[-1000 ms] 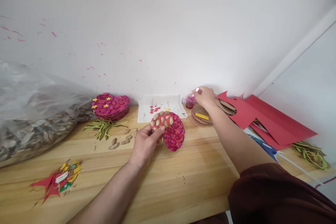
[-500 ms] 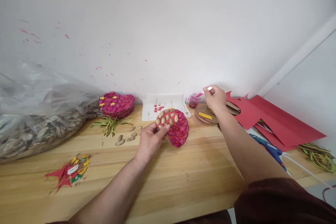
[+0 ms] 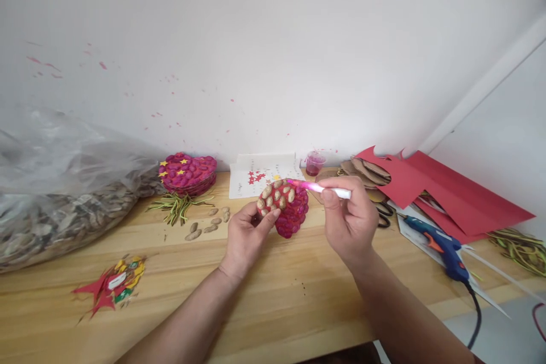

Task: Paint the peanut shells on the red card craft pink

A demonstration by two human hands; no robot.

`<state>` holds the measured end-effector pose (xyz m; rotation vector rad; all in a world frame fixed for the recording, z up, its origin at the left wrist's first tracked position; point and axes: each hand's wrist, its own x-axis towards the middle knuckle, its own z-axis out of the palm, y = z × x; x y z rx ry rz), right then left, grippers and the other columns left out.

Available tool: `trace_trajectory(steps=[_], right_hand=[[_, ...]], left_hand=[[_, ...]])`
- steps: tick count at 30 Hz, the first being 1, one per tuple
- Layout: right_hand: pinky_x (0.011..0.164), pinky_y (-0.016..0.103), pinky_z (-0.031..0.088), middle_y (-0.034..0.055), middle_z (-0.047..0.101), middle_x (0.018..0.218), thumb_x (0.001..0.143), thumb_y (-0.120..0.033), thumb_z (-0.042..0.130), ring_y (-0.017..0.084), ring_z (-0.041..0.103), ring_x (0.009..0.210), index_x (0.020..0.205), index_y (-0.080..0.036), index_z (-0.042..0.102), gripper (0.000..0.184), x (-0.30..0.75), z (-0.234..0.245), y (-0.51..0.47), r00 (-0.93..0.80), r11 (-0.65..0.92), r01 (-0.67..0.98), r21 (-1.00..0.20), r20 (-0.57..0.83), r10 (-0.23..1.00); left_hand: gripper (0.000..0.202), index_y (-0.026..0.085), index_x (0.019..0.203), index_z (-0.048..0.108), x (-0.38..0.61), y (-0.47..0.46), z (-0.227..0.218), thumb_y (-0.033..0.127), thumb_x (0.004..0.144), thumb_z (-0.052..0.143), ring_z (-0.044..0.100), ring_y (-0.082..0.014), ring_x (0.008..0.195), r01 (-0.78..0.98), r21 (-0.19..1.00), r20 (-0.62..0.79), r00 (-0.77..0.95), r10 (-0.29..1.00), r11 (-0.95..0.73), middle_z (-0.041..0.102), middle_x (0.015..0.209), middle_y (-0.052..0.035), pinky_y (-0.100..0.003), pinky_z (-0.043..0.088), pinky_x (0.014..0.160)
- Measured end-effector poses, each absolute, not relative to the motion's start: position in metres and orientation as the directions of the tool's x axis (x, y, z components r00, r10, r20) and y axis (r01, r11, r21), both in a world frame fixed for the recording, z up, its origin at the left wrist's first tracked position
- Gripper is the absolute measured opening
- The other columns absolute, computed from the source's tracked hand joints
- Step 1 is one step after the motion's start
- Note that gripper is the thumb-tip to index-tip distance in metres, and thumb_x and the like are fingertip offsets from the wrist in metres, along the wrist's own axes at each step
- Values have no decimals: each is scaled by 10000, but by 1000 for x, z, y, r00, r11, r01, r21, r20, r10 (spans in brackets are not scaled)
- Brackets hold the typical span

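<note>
My left hand (image 3: 251, 233) grips the left edge of a round red disc (image 3: 292, 216) studded with peanut shells. Shells on its right and lower part are painted magenta; those at the upper left are bare tan. Between the thumb and fingers of my right hand (image 3: 352, 219) is a white-handled paintbrush (image 3: 328, 189). Its pink-stained tip meets the shells at the disc's top edge. Behind, against the wall, stands a small clear cup of magenta paint (image 3: 314, 165). Several loose peanuts (image 3: 211, 224) lie on the wooden table to the left of the disc.
At left sits a plastic bag of peanuts (image 3: 63, 205) beside finished-looking magenta discs with yellow stars (image 3: 187, 173). Paper scraps (image 3: 113, 284) lie nearer. On the right are cardboard pieces (image 3: 367, 172), red paper (image 3: 464, 193), a blue glue gun (image 3: 446, 250) and yarn (image 3: 518, 250).
My right hand has come from the paint cup toward me and left, bringing the brush onto the disc. The disc is tilted slightly differently, and the glue gun is now uncovered.
</note>
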<state>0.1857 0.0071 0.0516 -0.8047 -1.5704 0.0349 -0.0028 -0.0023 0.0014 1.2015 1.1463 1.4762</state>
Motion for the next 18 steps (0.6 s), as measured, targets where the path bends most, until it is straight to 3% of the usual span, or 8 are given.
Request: trace_trajectory(steps=[5, 18], right_hand=[[837, 385, 525, 27, 711, 926, 972, -155, 632, 206, 645, 909, 1089, -256, 701, 170, 193, 47, 11, -13, 789, 492, -367, 904, 428], [818, 397, 528, 30, 728, 919, 998, -200, 615, 207, 654, 875, 1065, -260, 690, 116, 196, 48, 12, 14, 747, 514, -422, 875, 485]], left_hand=[[289, 156, 823, 780, -3, -4, -1, 439, 791, 835, 589, -192, 724, -35, 978, 198, -145, 969, -205, 724, 788, -52, -306, 503, 723], [254, 161, 794, 768, -3, -6, 1, 408, 805, 831, 577, -190, 725, -12, 975, 220, -143, 965, -224, 703, 763, -41, -306, 500, 731]])
